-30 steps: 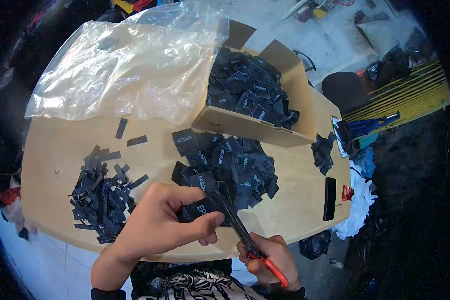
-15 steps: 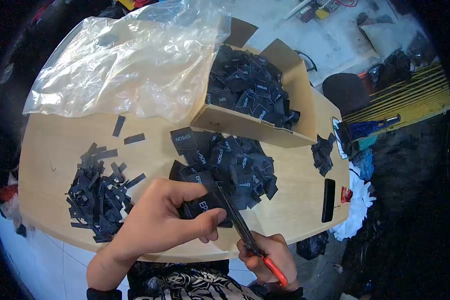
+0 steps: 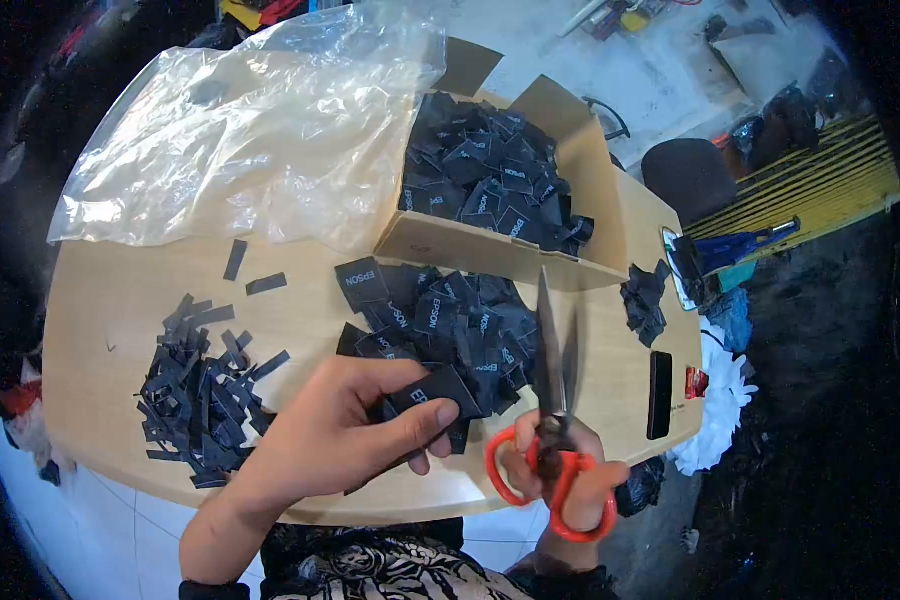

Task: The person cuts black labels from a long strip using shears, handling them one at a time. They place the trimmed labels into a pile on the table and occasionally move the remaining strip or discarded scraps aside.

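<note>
Between the thumb and fingers of my left hand [image 3: 355,430] is a black fabric label [image 3: 438,392] with pale lettering, partly covered by the thumb. My right hand [image 3: 560,470] grips red-handled scissors [image 3: 552,360], fingers through the loops. Their blades point away from me, slightly parted and apart from the label. Just beyond my hands lies a pile of black EPSON labels [image 3: 440,318]. To the left of my left hand is a heap of narrow black strips [image 3: 198,395].
A cardboard box [image 3: 480,243] full of black labels stands at the back of the table. Clear plastic sheeting [image 3: 240,140] covers the back left. On the right are a small black pile [image 3: 645,303], a dark phone-like slab [image 3: 659,395] and a red packet [image 3: 696,382].
The scissors have come away from the label and swung to the right, their blades now pointing up. My left hand still pinches the label, its thumb now farther over it.
</note>
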A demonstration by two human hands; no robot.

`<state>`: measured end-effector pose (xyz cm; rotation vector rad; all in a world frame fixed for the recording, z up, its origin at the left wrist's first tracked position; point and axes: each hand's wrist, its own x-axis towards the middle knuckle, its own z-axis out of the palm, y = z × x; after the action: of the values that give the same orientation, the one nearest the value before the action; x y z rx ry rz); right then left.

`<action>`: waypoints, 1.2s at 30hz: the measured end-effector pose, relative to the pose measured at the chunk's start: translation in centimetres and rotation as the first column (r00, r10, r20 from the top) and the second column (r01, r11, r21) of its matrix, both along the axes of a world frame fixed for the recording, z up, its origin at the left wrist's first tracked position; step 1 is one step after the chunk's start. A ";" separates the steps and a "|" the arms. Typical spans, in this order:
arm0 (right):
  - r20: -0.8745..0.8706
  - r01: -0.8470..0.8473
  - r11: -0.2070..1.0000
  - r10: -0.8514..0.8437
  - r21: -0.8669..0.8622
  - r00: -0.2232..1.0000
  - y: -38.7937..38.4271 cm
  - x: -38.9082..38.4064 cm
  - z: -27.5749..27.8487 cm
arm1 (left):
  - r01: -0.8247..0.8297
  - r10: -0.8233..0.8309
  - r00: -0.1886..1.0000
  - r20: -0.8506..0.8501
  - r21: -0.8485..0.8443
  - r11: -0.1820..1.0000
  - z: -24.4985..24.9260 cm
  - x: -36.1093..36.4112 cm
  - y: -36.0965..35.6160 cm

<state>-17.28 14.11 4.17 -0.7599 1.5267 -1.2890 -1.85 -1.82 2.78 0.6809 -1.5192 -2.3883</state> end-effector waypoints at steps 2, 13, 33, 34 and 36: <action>0.068 0.052 0.991 -0.044 -0.126 0.997 0.0 -0.2 0.0 | 0.029 -0.028 0.998 -0.050 0.017 0.999 -0.1 0.2 0.3; -0.246 0.136 0.976 -0.176 -0.171 0.953 -1.7 2.2 1.7 | 0.154 -0.160 0.986 -0.033 -0.154 0.976 0.0 0.3 2.1; -0.155 0.340 0.884 -0.403 -0.321 0.902 -2.0 1.9 1.3 | 0.005 -0.005 1.000 0.001 -0.089 0.996 0.3 0.3 1.5; -0.154 0.341 0.883 -0.404 -0.322 0.901 -2.1 1.9 1.2 | 0.012 -0.010 1.000 0.024 -0.066 0.998 0.3 0.3 1.5; -0.182 0.334 0.881 -0.408 -0.335 0.895 -2.2 1.8 1.0 | 0.011 -0.009 1.000 0.028 -0.082 0.997 0.0 0.3 1.5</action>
<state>-15.51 11.91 5.13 -0.8672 1.7640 -1.7981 -1.53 -0.30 2.81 0.6927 -1.6257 -2.3180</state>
